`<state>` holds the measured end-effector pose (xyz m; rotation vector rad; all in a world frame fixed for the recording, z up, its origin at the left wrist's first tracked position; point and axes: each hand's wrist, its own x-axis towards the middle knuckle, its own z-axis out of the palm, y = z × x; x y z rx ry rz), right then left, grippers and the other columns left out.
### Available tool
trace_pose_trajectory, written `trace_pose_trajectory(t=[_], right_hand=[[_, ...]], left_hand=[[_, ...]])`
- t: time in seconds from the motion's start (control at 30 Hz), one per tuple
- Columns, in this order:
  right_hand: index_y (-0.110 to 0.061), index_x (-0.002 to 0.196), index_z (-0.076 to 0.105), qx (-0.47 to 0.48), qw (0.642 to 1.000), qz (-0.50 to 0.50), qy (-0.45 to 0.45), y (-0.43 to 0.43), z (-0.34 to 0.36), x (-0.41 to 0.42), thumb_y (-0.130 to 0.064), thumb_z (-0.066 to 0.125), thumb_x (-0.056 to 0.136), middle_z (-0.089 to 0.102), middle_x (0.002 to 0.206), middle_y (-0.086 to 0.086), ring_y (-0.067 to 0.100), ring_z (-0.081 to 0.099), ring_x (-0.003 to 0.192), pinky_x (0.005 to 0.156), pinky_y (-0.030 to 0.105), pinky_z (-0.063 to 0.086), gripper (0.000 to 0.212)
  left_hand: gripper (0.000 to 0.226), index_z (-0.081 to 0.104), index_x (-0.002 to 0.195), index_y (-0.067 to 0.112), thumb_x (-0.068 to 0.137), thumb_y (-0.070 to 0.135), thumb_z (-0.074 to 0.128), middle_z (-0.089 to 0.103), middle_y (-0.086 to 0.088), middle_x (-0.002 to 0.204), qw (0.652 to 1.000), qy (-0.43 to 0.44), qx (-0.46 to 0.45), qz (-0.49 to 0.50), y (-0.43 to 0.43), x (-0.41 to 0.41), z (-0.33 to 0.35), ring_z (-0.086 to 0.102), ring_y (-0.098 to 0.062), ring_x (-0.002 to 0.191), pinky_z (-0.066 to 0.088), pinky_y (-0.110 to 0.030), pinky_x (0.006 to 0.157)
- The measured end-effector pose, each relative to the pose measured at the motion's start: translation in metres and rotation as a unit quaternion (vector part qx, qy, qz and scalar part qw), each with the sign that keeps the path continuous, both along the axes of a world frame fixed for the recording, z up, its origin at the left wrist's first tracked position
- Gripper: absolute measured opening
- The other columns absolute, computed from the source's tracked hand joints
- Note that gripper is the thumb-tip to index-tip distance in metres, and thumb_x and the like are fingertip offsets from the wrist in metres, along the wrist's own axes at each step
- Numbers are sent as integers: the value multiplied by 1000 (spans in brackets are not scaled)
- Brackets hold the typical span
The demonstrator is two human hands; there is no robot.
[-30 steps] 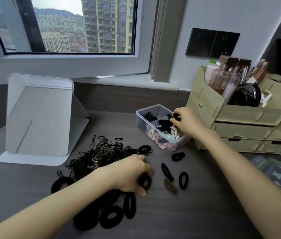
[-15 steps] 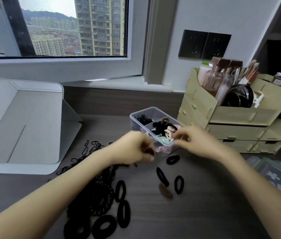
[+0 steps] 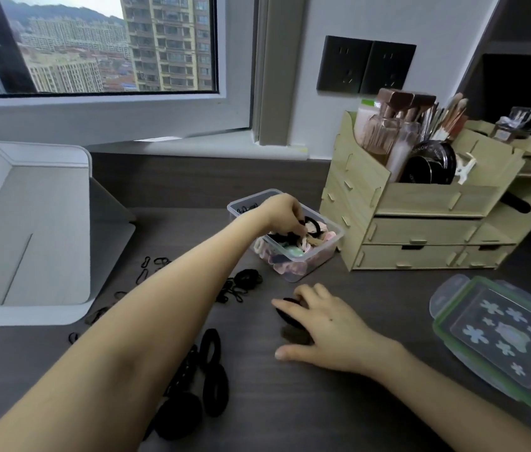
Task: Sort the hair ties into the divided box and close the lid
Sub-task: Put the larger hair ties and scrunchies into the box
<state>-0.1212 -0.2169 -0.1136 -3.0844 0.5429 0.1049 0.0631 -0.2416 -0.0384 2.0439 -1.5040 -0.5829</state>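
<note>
A clear divided box (image 3: 332, 246) stands on the dark desk, holding black, pink and cream hair ties. My left hand (image 3: 282, 213) reaches over the box, its fingers pinched on a black hair tie (image 3: 311, 223) above the middle compartment. My right hand (image 3: 326, 324) lies lower on the desk, fingers spread over black hair ties (image 3: 287, 313) that it partly hides. Thick black hair ties (image 3: 213, 380) lie under my left forearm, and thin black ones (image 3: 234, 288) are scattered left of the box. The clear lid (image 3: 499, 334) with a green rim rests at the right.
A wooden organiser (image 3: 420, 207) with brushes and cosmetics stands right behind the box. A white folding mirror (image 3: 29, 230) leans at the left. A window sill (image 3: 192, 146) and wall sockets (image 3: 365, 66) are behind.
My left hand carried a black hair tie from the desk up over the box. My right hand left the box and came down onto the ties on the desk.
</note>
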Motion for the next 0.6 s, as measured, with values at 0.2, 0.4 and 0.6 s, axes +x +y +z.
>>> trace_pose_trajectory(t=[0.2, 0.4, 0.6], right_hand=[[-23, 90, 57, -44, 985, 63, -157, -4, -25, 1, -43, 39, 86, 55, 81, 1, 18, 59, 59, 42, 27, 43, 28], [-15, 99, 57, 41, 977, 27, -208, -10, -5, 8, -45, 27, 90, 56, 98, 8, 31, 60, 82, 69, 41, 49, 43], [-11, 102, 60, 26, 936, -52, -347, -60, 52, 59, -27, 48, 94, 58, 98, 11, 31, 58, 88, 74, 38, 45, 21]], left_hand=[[20, 67, 102, 9, 85, 19, 63, 65, -1, 88, 996, 51, -70, 8, 36, 14, 17, 58, -9, 74, 49, -15, 61], [18, 69, 102, 14, 88, 20, 59, 66, -1, 90, 995, 24, -82, 55, 90, 39, 18, 57, -10, 80, 43, -18, 63], [16, 69, 101, 19, 88, 22, 60, 67, 9, 86, 998, -15, -26, 49, 134, 42, 8, 62, -7, 85, 46, -16, 72]])
